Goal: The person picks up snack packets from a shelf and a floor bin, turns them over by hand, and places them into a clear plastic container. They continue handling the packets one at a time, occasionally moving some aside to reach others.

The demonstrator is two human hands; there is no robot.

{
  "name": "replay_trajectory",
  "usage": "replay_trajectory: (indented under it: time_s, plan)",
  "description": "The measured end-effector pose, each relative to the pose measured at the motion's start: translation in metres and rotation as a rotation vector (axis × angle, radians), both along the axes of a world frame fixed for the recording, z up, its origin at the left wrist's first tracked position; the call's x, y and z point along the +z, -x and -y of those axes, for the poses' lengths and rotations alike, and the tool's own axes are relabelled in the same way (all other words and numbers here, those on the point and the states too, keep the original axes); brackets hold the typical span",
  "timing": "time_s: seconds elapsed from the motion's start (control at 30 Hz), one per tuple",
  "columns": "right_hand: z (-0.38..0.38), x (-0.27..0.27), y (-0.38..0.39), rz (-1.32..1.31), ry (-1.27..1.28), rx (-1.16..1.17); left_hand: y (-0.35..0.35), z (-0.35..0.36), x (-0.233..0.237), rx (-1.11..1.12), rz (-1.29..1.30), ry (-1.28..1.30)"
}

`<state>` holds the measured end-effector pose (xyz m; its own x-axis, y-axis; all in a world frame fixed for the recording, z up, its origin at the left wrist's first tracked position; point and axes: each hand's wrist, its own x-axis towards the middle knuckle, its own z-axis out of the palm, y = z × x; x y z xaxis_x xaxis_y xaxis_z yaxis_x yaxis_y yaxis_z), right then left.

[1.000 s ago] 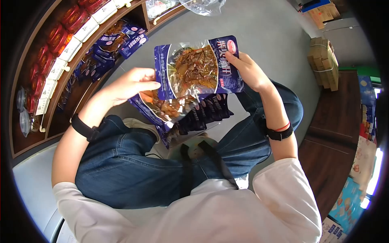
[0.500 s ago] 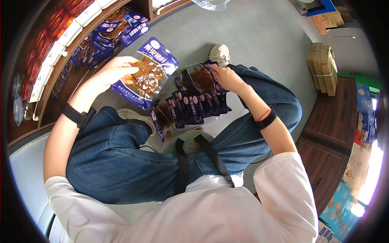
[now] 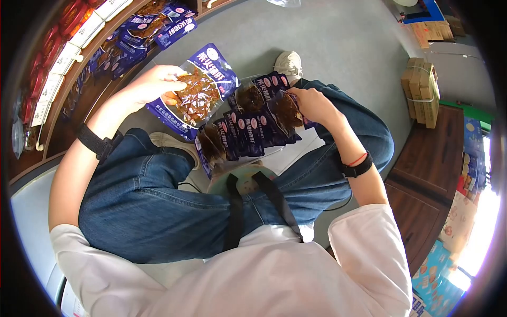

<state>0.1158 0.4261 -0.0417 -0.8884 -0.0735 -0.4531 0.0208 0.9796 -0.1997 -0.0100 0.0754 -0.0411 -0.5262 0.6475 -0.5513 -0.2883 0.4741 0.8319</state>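
Observation:
My left hand (image 3: 158,84) is closed on the left edge of a snack pouch (image 3: 199,100), a purple-blue pack with a clear window over glossy brown food. Its printed front faces up. On the right, my right hand (image 3: 315,107) pinches the upper right of another snack pouch (image 3: 285,112) of the same look, tilted over a packed row of pouches (image 3: 248,133). Between my legs, those pouches stand overlapping in a container whose sides are mostly hidden. More purple packs (image 3: 272,82) show behind the pouch in my right hand.
To the left, a wooden shelf (image 3: 105,98) bears similar purple pouches (image 3: 137,39) and red packs (image 3: 74,16). Strapped cartons (image 3: 420,90) stand beside a dark wooden cabinet (image 3: 425,158) at the right. A small round stool (image 3: 243,179) is just before me.
My right hand has drawn its pouch nearer and tilted it over the row, uncovering packs behind. The left hand keeps its pouch, which has shifted slightly right in view.

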Motion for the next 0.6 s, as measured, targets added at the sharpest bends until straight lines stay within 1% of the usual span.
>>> replay_trajectory:
  time_s: [0.07, 0.17, 0.2, 0.3, 0.43, 0.5, 0.53, 0.6]
  plan:
    - [0.007, -0.002, 0.001, 0.034, -0.031, 0.024, -0.001, -0.002, 0.003, -0.007, 0.024, -0.003]
    - [0.014, -0.029, 0.004, -0.133, -0.208, 0.094, -0.001, -0.004, 0.002, -0.003, 0.018, 0.008]
    - [0.018, -0.030, 0.006, -0.132, -0.205, 0.093, -0.001, -0.004, 0.000, 0.000, 0.009, 0.010]
    - [0.024, -0.026, 0.010, -0.283, -0.153, 0.065, 0.000, -0.004, 0.001, -0.001, -0.004, 0.021]
    - [0.021, -0.013, 0.003, -0.294, -0.099, 0.077, 0.000, -0.003, 0.002, -0.015, 0.012, -0.010]
    - [0.021, -0.004, -0.003, -0.268, -0.194, 0.110, 0.000, -0.004, 0.000, -0.011, 0.021, -0.014]
    - [0.022, 0.002, -0.005, -0.263, -0.191, 0.119, -0.001, -0.003, 0.001, -0.008, 0.024, -0.015]
    - [0.024, 0.011, -0.010, -0.100, -0.222, 0.159, -0.002, -0.005, 0.003, 0.015, 0.038, 0.013]
